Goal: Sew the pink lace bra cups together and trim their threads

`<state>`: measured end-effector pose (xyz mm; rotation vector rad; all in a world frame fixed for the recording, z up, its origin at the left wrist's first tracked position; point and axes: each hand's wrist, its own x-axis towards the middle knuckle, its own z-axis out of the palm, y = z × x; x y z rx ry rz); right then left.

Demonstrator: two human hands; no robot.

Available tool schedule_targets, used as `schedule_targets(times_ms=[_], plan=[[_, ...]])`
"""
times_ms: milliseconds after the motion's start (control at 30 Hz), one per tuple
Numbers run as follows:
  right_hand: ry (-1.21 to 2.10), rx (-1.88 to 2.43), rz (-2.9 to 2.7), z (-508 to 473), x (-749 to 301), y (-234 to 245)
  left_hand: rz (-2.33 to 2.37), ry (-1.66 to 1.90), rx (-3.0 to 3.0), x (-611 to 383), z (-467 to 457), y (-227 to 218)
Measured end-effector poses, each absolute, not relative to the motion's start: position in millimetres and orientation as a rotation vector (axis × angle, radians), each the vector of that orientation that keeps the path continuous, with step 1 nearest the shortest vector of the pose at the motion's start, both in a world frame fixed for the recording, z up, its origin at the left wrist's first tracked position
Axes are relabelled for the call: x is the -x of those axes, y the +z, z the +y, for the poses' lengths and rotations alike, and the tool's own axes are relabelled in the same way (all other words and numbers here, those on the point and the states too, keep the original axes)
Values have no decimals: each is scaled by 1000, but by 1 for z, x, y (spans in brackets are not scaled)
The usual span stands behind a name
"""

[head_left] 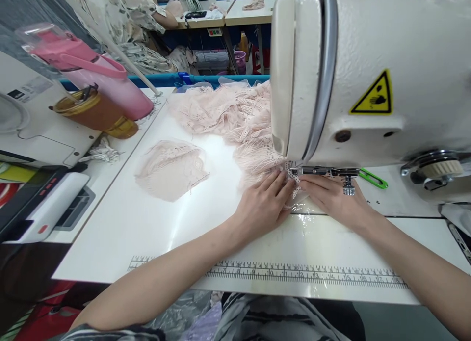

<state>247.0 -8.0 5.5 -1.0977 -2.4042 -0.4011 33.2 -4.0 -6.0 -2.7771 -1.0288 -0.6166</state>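
Observation:
A white sewing machine (pixel 368 86) stands over the right part of the table, its needle area partly hidden by the machine head and a metal guide (pixel 320 171). Pale pink lace fabric (pixel 253 159) runs under the needle area and lies bunched behind it. My left hand (pixel 263 198) rests on the lace just left of the needle, fingers stretched out and pressing down. On the right, my right hand (pixel 333 196) has its fingers together at the lace edge, partly covered by the guide; its thumb is hidden. A separate pale pink fabric piece (pixel 172 171) lies to the left.
A printed ruler (pixel 294 275) runs along the table's front edge. Green thread snips (pixel 373 178) lie behind my right hand. At left stand a pink bottle (pixel 106 86) and a brown cup (pixel 95 113). Another person's arm (pixel 165 19) shows at a far table.

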Motion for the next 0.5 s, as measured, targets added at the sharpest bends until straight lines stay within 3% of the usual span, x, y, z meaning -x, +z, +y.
schedule_targets(times_ms=[500], plan=[[-406, 1088, -2528, -6, -250, 3, -792, -619, 2870, -23, 0, -6]])
